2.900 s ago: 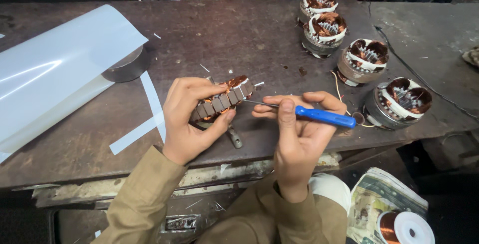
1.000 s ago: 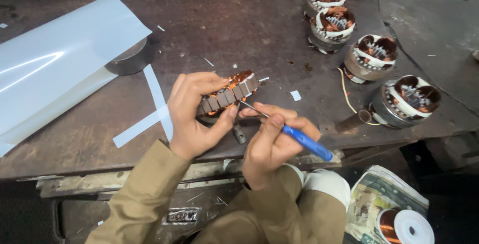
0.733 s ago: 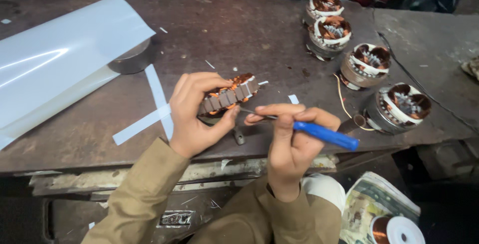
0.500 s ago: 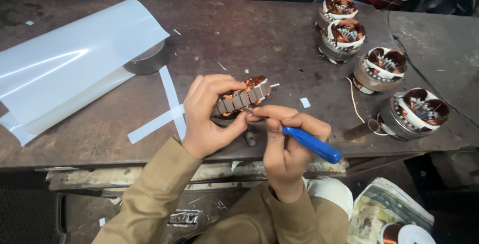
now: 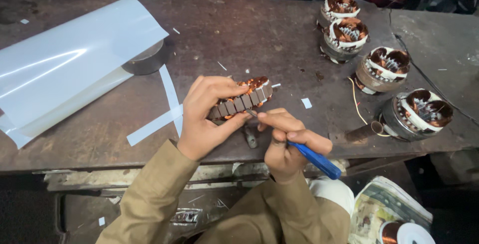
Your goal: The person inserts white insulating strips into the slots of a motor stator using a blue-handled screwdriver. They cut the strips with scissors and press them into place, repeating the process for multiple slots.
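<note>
Leftmost, a curled white insulation sheet [image 5: 65, 69] lies on the workbench [image 5: 259, 29], its far edge resting on a dark tape roll [image 5: 147, 58]; cut white strips [image 5: 167, 105] lie beside it within reach. Left hand [image 5: 207, 117] is clamped around a small wound stator [image 5: 242, 100], raised off the bench and tilted so its slotted side faces the tool. Right hand [image 5: 284, 142] is closed in a pencil grip on a blue-handled tool [image 5: 314, 158], tip at the stator's edge, likely for control. Right side: four finished-looking wound stators [image 5: 381, 67] sit in a row, well apart from the hands. Copper wire spool [image 5: 399, 233] below the bench.
</note>
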